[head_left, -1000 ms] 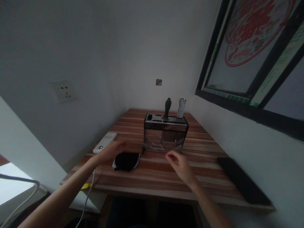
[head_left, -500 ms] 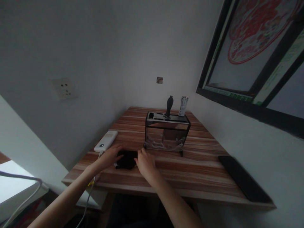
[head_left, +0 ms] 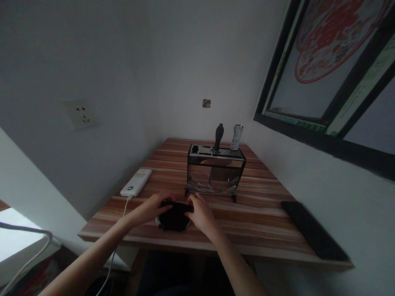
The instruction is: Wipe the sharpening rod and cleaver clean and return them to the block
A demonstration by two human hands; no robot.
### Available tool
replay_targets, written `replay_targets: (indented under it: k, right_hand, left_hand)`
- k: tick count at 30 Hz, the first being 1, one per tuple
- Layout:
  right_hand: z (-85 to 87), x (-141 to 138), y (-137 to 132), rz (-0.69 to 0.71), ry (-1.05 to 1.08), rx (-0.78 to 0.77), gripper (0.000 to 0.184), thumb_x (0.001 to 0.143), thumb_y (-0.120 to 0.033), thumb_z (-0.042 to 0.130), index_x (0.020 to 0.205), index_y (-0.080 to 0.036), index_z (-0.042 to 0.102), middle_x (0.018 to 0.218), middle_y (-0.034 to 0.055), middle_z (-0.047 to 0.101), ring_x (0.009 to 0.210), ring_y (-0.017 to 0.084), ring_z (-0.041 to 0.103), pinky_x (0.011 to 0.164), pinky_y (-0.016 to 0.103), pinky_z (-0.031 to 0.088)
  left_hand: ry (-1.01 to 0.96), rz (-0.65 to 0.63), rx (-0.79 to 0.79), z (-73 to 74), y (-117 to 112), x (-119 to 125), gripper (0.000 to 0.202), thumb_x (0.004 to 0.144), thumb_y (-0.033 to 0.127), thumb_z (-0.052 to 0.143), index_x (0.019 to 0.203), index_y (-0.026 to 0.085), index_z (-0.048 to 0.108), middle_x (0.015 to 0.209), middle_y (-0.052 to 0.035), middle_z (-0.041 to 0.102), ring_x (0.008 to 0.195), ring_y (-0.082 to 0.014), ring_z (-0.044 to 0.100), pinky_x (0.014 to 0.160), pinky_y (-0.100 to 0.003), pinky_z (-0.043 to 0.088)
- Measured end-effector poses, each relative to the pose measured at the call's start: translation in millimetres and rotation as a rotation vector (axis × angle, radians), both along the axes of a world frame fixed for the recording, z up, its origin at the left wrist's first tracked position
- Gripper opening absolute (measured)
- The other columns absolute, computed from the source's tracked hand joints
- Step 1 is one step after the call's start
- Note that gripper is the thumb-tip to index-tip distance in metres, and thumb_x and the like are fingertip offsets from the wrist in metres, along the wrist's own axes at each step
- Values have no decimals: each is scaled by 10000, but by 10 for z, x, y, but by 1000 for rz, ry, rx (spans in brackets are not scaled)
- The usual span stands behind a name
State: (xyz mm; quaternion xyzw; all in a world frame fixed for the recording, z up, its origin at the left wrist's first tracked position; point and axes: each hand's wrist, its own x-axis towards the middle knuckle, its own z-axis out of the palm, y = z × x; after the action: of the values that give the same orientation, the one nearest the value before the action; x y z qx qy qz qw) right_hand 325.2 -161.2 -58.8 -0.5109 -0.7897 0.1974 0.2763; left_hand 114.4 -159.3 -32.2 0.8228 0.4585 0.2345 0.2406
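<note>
Over there on the surface (head_left: 253, 224), the black pouch (head_left: 174, 218) lies between the left hand (head_left: 159, 204), pinching its far-left corner, and the right hand (head_left: 200, 211), pinching its right edge; neither of the 2 looks nearer.

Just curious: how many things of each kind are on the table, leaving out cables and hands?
Black pouch-like item: 1
White device: 1
Clear-sided rack: 1
Upright pieces on rack, dark and silvery: 2
Flat black slab: 1
Total: 6
</note>
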Motion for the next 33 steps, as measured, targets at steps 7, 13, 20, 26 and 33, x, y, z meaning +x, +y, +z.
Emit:
replay_targets:
  k: [7, 13, 20, 26, 33]
  right_hand:
    - [-177, 600, -139, -33, 427, -111, 144, 709, -131, 556, 802, -211, 480, 767, -18, 560, 774, 170, 565, 721, 273, 419]
    - [-267, 1098, -136, -135, 492, -29, 156, 756, -236, 539, 909, -206, 530, 870, 20, 609, 839, 187, 589, 767, 289, 427]
    - [-384, 1226, -106, -206, 354, 41, 179, 764, -239, 528, 939, -213, 555, 915, 43, 654, 872, 211, 616, 802, 325, 444]
    - [-477, 1203, -110, -228, 293, 90, 260, 729, -220, 560, 989, -225, 567, 978, 53, 665, 931, 231, 616, 845, 356, 450]
    - [-449, 1185, -161, -251, 246, 119, 245, 754, -211, 543, 994, -214, 589, 977, 62, 672, 932, 231, 626, 846, 356, 463]
  left_hand:
    - [-121, -118, -99, -3, -20, 571, 174, 785, 177, 551, 959, 189, 558, 937, -6, 633, 885, -155, 591, 801, -251, 444]
    - [-56, -90, -35, -241, 47, 1042, 248, 771, 142, 576, 998, 197, 494, 981, -27, 642, 894, -152, 612, 793, -235, 467]
    - [87, -48, 62, -304, 53, 1165, 284, 773, 134, 579, 1038, 203, 504, 1006, -46, 638, 956, -199, 595, 853, -302, 447]
    - [184, -96, 162, -72, 7, 1081, 186, 797, 131, 556, 967, 198, 592, 1011, -51, 612, 968, -200, 568, 867, -300, 428]
    - [-30, -207, 162, 572, -214, 937, 129, 875, 213, 498, 935, 208, 611, 918, -24, 642, 853, -150, 603, 766, -232, 451]
